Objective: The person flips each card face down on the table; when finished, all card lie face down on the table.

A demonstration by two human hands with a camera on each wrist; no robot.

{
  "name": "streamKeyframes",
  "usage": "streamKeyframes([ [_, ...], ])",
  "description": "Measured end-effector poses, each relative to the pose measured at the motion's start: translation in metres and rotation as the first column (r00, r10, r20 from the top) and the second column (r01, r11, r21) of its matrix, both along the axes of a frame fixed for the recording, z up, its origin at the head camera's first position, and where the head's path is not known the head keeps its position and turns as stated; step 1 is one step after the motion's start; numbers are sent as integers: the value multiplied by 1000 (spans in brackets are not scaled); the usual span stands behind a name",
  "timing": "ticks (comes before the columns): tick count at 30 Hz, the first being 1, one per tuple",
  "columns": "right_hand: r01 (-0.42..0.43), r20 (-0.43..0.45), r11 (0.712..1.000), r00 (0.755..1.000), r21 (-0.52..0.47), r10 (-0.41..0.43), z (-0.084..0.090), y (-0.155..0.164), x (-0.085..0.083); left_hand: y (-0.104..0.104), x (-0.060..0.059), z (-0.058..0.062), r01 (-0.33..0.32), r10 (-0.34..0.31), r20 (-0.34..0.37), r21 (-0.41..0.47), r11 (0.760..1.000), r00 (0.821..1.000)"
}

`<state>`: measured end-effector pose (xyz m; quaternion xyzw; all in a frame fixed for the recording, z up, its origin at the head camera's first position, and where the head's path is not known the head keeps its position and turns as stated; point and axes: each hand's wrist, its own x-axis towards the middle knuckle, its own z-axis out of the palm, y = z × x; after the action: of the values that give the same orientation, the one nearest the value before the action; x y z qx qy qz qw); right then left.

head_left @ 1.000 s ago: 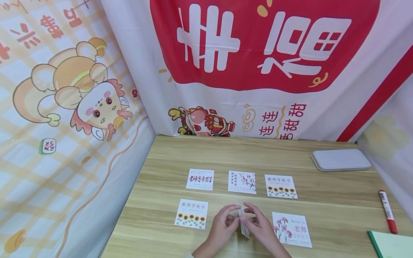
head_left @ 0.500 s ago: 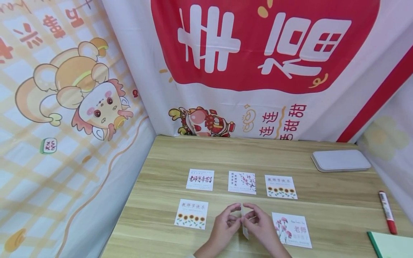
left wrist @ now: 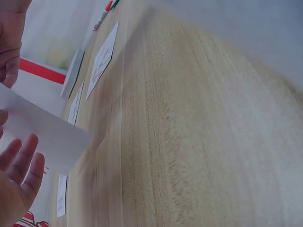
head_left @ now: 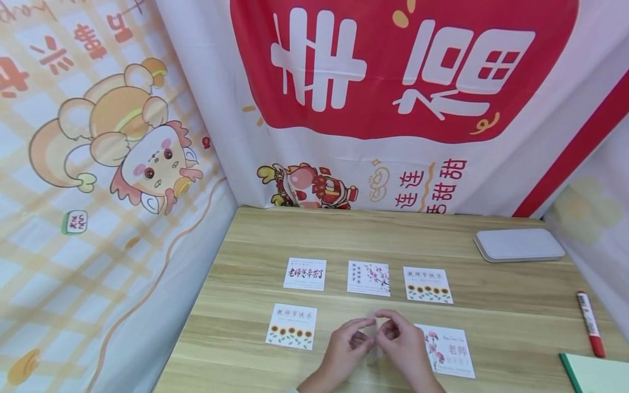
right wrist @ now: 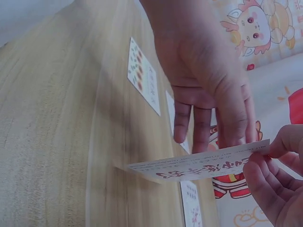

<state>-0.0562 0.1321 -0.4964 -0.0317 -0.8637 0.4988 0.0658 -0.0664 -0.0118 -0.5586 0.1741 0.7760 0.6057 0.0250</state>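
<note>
While both hands (head_left: 375,341) pinch card (right wrist: 203,166) edges, above table (head_left: 255,234)

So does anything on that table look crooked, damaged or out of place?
Nothing stands out. Five cards lie flat in two tidy rows on the table, with a gap in the front row where both hands hold a sixth card. The marker lies alone at the right.

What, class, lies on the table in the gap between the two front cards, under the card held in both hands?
Nothing visible: the held card, pinched by left hand and right hand, hangs over bare table between sunflower card and carnation card.
</note>
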Motion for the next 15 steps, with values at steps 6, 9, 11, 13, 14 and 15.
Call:
streamKeyframes([
  [6,40,-45,997,998,-62,-42,13,3,4,-8,-5,0,-33,33,-2,-55,998,999],
  [9,67,-51,991,996,-115,-73,21,6,6,-15,-10,1,-79,80,0,-90,993,997],
  [11,90,-44,982,994,-163,-99,25,9,8,-20,-14,2,-113,114,3,-115,987,993],
  [13,105,-38,973,993,-205,-115,27,13,9,-26,-17,2,-144,146,8,-133,981,989],
  [14,104,-43,970,992,-220,-116,27,14,9,-29,-19,2,-154,157,11,-139,978,987],
  [15,100,-49,967,992,-236,-115,28,16,10,-31,-20,2,-163,166,10,-144,976,986],
])
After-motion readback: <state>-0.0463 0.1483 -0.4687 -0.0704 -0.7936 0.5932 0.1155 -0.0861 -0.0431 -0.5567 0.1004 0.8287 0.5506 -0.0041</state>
